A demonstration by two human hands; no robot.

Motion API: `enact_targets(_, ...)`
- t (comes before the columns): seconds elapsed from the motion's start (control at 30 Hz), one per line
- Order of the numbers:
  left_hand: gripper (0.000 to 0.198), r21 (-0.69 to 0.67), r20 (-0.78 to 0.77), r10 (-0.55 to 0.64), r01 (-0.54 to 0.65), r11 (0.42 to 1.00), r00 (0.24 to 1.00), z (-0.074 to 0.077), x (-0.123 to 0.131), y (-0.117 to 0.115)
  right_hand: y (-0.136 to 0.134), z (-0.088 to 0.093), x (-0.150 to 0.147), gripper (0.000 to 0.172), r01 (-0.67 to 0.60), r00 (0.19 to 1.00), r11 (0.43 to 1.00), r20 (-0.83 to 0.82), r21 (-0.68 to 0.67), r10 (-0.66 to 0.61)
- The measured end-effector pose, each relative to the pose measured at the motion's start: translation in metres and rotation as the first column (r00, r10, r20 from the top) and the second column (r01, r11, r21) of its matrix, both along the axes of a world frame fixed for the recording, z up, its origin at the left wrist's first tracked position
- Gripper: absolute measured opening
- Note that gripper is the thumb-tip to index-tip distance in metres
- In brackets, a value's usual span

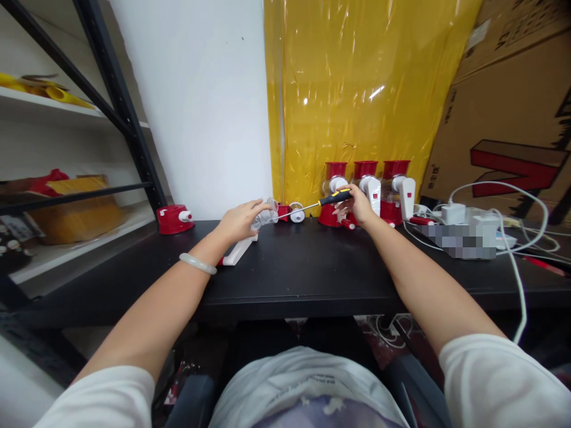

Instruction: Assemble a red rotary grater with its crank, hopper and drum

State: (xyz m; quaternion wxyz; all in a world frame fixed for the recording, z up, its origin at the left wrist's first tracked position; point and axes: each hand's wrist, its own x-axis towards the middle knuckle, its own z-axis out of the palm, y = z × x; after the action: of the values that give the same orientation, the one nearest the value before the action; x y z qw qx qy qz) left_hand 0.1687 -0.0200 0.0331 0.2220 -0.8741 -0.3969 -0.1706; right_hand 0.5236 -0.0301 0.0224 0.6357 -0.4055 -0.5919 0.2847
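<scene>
My left hand is closed around a clear plastic housing above the black table. A screwdriver with a black and yellow handle is gripped in my right hand. Its long metal shaft points left, with the tip at or inside the clear housing; whether it touches a screw I cannot tell. Below my left hand lies a white crank handle with a red end. Behind the shaft are a small red part and a round white-rimmed part.
Several red and white hand-crank graters stand behind my right hand. A red base sits at the table's left. White cables and a power strip lie on the right. A shelf rack and a large cardboard box flank the table.
</scene>
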Motion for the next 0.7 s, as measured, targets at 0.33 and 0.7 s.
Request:
enact_targets(0.33,0.073,-0.013,0.0,0.005,-0.005,1.0,1.0,0.0019,0.001,-0.004,-0.0047,0.0008,-0.0018,0.039,0.093,0.988,0.992,0.117,0.081,-0.102)
enact_targets(0.7,0.073,-0.014,0.007,-0.001,0.001,1.0,1.0,0.0014,0.0004,-0.0034,-0.0014,0.0024,-0.0021,0.028,0.051,0.998,0.999,0.02,0.001,-0.051)
